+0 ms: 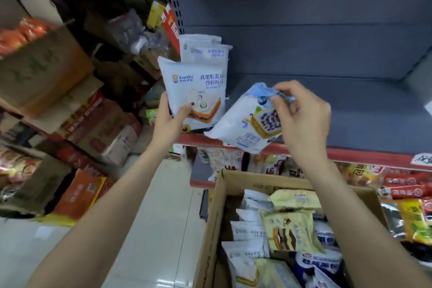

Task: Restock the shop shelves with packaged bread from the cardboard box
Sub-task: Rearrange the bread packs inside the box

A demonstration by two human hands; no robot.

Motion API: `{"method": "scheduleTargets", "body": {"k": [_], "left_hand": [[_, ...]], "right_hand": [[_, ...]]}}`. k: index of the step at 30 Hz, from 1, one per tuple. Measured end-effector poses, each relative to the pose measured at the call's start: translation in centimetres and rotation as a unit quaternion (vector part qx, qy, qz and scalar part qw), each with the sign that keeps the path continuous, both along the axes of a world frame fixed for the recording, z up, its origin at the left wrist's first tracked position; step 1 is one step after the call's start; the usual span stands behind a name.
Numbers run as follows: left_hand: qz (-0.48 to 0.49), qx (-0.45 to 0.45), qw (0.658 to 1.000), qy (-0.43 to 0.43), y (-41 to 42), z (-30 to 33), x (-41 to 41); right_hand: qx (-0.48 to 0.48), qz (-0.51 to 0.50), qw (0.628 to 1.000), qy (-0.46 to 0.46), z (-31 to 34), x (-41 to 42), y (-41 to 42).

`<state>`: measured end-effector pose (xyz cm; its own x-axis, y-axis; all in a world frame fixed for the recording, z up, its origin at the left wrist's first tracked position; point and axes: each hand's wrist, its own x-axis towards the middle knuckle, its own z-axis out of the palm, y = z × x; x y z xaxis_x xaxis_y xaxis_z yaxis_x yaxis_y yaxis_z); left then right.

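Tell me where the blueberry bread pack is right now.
Centre of the head view: blueberry bread pack tilted over the shelf's red front edge, pinched by the right hand.

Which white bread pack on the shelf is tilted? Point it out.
The blueberry-print pack pinched by the right hand leans diagonally; the pack the left hand holds stands upright.

Cardboard box (211, 229) ran off bottom edge; right hand (301, 114) blurred, covering tilted bread pack's (243, 124) top corner; rear packs (205, 50) mostly hidden.

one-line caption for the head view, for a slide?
Left hand steadies an upright white bread pack on the grey shelf; right hand brings a second pack from the cardboard box.
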<state>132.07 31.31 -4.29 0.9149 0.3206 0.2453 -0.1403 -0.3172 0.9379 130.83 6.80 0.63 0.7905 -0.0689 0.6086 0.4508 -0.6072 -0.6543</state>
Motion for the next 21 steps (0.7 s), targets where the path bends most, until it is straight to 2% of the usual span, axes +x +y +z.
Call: {"method": "scheduleTargets", "body": {"k": [5, 7, 10, 12, 15, 16, 18, 21], "left_hand": [[-0.020, 0.017, 1.000, 0.005, 1.8, -1.3, 8.3], [-0.027, 0.054, 0.997, 0.039, 2.7, -3.2, 11.1], [0.013, 0.110, 0.985, 0.131, 4.5, -5.2, 13.4], [0.044, 0.110, 0.982, 0.149, 5.8, -5.7, 14.3], [0.042, 0.092, 0.984, 0.145, 7.4, -5.5, 14.5], [0.031, 0.090, 0.984, 0.150, 7.9, -5.5, 14.3], [-0.001, 0.065, 0.985, 0.161, 8.5, -5.4, 13.7], [-0.030, 0.011, 0.985, 0.167, 8.6, -5.2, 12.9]], "right_hand": [[-0.058, -0.012, 0.996, -0.064, 2.0, 6.7, 4.2], [-0.117, -0.027, 0.992, -0.043, 1.3, 8.6, 5.8], [-0.172, -0.015, 0.985, -0.007, -0.8, 10.4, 7.9], [-0.209, -0.010, 0.978, 0.014, -2.1, 10.9, 9.3], [-0.238, -0.032, 0.971, 0.019, -3.0, 11.5, 11.0], [-0.226, -0.036, 0.973, 0.026, -3.1, 11.8, 11.5], [-0.144, 0.004, 0.988, 0.056, -3.5, 12.9, 12.7], [-0.026, 0.164, 0.979, 0.117, -4.3, 13.5, 14.0]]}}
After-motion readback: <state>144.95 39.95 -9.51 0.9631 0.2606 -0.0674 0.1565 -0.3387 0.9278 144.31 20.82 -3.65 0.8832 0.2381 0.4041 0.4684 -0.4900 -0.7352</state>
